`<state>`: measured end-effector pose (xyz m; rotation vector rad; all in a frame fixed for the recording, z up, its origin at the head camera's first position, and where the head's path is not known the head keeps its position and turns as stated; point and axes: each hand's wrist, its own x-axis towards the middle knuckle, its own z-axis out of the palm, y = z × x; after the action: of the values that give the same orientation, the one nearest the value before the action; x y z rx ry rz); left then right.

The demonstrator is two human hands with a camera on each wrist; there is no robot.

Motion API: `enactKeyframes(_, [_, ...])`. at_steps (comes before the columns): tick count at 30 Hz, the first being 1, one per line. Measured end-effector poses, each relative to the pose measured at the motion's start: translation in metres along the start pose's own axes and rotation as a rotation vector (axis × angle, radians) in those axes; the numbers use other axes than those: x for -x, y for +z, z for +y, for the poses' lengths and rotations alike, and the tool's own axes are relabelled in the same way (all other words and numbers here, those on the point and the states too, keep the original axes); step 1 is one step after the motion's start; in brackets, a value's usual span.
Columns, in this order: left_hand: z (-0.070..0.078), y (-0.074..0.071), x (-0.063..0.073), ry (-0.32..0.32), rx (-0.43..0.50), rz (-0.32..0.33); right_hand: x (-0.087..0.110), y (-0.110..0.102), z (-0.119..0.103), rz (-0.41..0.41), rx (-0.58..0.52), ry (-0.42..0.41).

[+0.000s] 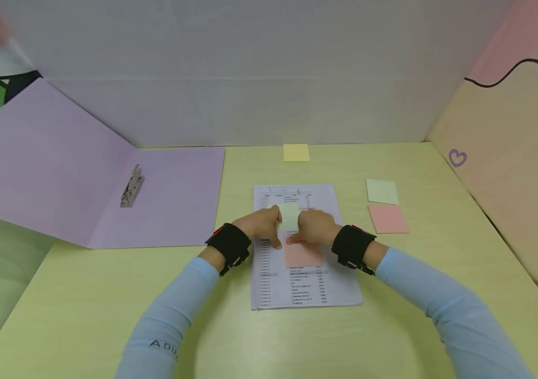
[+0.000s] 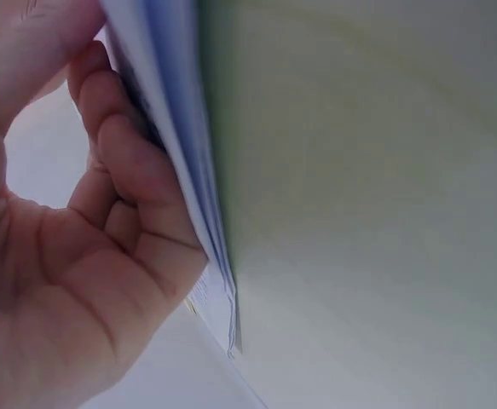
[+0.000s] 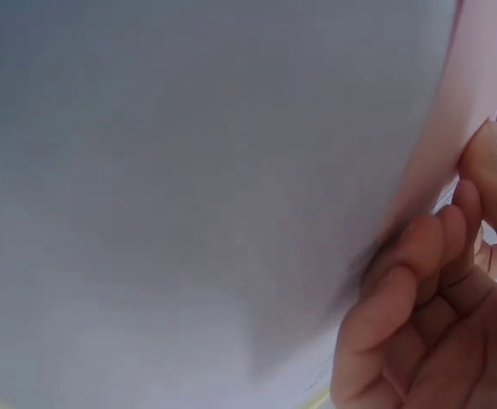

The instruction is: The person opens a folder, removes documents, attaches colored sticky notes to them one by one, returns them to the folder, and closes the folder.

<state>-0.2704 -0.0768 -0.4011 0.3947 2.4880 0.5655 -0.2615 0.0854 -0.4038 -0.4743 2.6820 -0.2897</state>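
Observation:
A stack of printed sheets [image 1: 308,289] lies on the table with a pale green sticky note [image 1: 290,213] and a pink sticky note [image 1: 303,256] on its top page. My left hand [image 1: 263,223] rests at the left side of the green note, fingers loosely bent against the page and thumb pointing down at the paper. Across from it, my right hand [image 1: 317,226] presses its thumb [image 3: 485,158] onto the upper part of the pink note. The right fingers bend loosely against the paper, covering part of the green note's right side.
An open purple folder [image 1: 179,200] with a metal clip [image 1: 132,187] is at the left, its cover tilted up. A yellow note [image 1: 296,152] lies by the back wall. At the right are another green note [image 1: 382,191] and another pink note [image 1: 388,219], beside the side wall [image 1: 524,184].

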Motion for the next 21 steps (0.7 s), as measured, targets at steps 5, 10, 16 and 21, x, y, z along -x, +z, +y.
enactKeyframes(5, [0.001,0.001,0.000,-0.013,0.004,-0.007,0.002,0.001,0.010,-0.008,0.001,0.025])
enactKeyframes(10, [0.001,0.001,0.000,-0.013,0.013,-0.007,0.005,0.001,0.021,-0.010,-0.005,0.046])
enactKeyframes(16, [-0.001,0.001,0.000,0.005,0.020,-0.008,0.012,-0.003,0.030,-0.011,-0.057,0.062])
enactKeyframes(21, [-0.003,0.002,0.000,0.024,0.019,-0.006,0.015,-0.002,0.036,-0.008,-0.069,0.086])
